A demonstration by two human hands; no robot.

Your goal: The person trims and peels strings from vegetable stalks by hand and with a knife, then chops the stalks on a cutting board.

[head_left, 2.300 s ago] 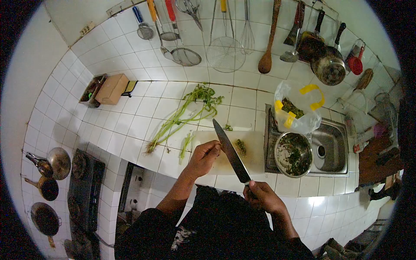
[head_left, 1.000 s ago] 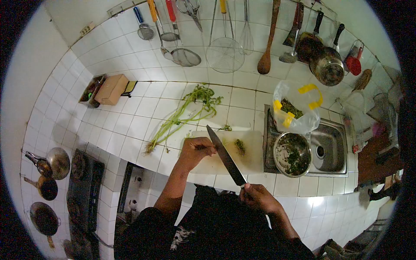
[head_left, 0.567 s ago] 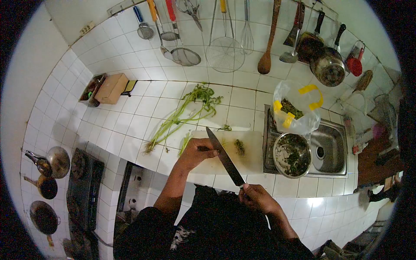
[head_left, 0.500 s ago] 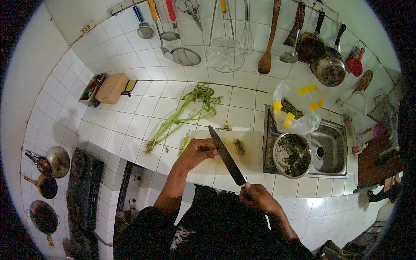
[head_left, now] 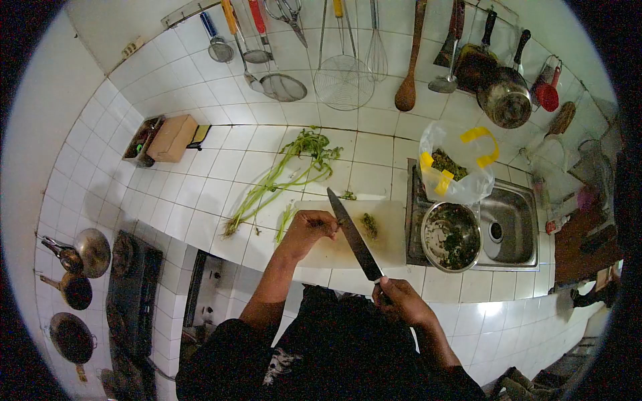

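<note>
My right hand [head_left: 403, 302] grips the handle of a kitchen knife [head_left: 354, 235], its long dark blade slanting up and left over a pale cutting board [head_left: 391, 250]. Beside the blade is my left hand [head_left: 309, 230], fingers bent together with the tips at or very near it. Whatever those fingertips pinch is too small to make out. A small heap of chopped greens [head_left: 369, 227] lies on the board, right of the knife. Leafy green stalks with roots [head_left: 271, 186] rest on the tiles behind, and short green pieces [head_left: 285, 219] lie left of the board.
At right, a steel bowl [head_left: 452, 237] with chopped greens stands by the sink [head_left: 508, 227]. Behind it sits a clear plastic bag [head_left: 461, 190] with yellow tape and greens inside. Utensils, including a wooden spoon [head_left: 409, 80], hang on the wall. A stove [head_left: 134, 287] is at left.
My left hand has shifted slightly right and up along the blade, and its fingers are bunched a little differently. The knife has moved slightly right and stays in my right hand.
</note>
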